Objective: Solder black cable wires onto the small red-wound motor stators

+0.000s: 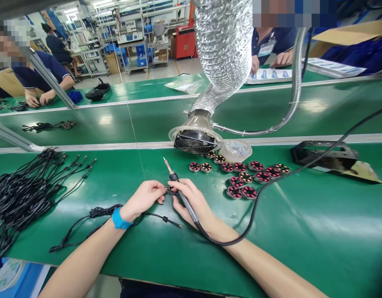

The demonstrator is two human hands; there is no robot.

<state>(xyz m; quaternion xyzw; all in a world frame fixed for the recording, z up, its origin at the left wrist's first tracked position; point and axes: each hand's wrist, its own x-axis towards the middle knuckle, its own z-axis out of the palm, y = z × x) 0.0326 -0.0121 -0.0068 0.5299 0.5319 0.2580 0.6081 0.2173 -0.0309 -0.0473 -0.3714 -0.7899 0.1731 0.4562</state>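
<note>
A soldering iron rests in my right hand, its tip pointing up and away, its cable curving off to the right. Fingers of the same hand touch a small round coil part, mostly hidden behind them. My left hand, with a blue band on the wrist, pinches thin wire ends at the left side of that part. A black cable lies beneath my left wrist, one end poking out to the right. Several round coil parts with red or copper windings lie to the right of my hands.
Black cables are heaped at the left. An exhaust fan on a foil duct hangs beyond my hands, beside a round white tub. A black metal stand is at the right. People work across the bench.
</note>
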